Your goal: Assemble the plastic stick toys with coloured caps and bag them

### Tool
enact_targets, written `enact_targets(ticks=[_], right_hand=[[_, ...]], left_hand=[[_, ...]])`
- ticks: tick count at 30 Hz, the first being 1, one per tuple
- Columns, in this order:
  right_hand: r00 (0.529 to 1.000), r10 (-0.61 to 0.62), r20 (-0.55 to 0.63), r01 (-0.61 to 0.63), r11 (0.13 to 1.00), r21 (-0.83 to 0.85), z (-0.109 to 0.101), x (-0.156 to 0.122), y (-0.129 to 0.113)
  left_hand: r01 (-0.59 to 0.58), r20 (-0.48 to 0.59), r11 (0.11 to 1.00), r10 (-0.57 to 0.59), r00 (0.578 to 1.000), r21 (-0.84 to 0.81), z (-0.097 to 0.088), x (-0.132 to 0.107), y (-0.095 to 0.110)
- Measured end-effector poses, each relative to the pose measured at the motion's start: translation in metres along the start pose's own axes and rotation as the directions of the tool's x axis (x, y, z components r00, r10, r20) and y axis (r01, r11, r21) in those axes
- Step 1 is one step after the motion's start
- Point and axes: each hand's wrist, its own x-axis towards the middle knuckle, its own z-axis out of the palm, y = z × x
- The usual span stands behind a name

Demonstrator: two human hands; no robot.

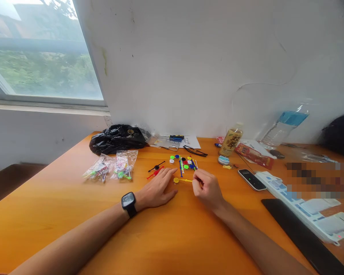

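Note:
My left hand [157, 190], with a black watch on its wrist, lies flat on the wooden table, fingers stretched out. A red plastic stick piece [151, 175] is partly hidden beyond its fingertips, and a black stick with a disc [156, 167] lies just behind. My right hand [208, 190] is closed in a pinch on the end of a thin yellow plastic stick [186, 180]. A yellow disc [176, 180] sits at the stick's other end, between my hands. Several small coloured discs and sticks [181, 167] lie beyond both hands.
To the left are clear bags of plastic parts [124, 165] and a black plastic bag [114, 140]. On the right stand a drink bottle [231, 142] and a small round tin [224, 161]. Nearer are a phone-like device [252, 179], a white power strip [289, 200] and a black mat [292, 225].

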Motion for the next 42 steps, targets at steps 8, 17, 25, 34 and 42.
enact_targets(ticks=[8,17,25,34,42], right_hand=[[0.994,0.059,-0.097,-0.051,0.995,0.085,-0.011,0.003,0.001],[0.974,0.213,-0.082,-0.194,0.962,0.194,-0.007,0.009,0.017],[0.925,0.304,0.229,-0.381,0.736,0.56,0.009,0.006,0.02],[0.862,0.347,0.368,-0.506,0.548,0.666,0.016,0.003,0.01],[0.858,0.271,0.436,-0.51,0.545,0.665,0.023,0.0,0.011]], left_hand=[[-0.003,0.035,1.0,0.003,0.999,0.01,-0.004,0.003,0.004],[0.021,0.024,1.0,-0.02,1.0,-0.011,-0.003,0.002,0.003],[0.039,-0.217,0.999,-0.045,0.975,-0.033,-0.011,0.005,0.007],[-0.035,-0.16,0.999,0.038,0.986,0.021,-0.01,0.007,0.003],[0.001,-0.084,0.998,0.005,0.996,0.067,-0.009,0.008,0.001]])
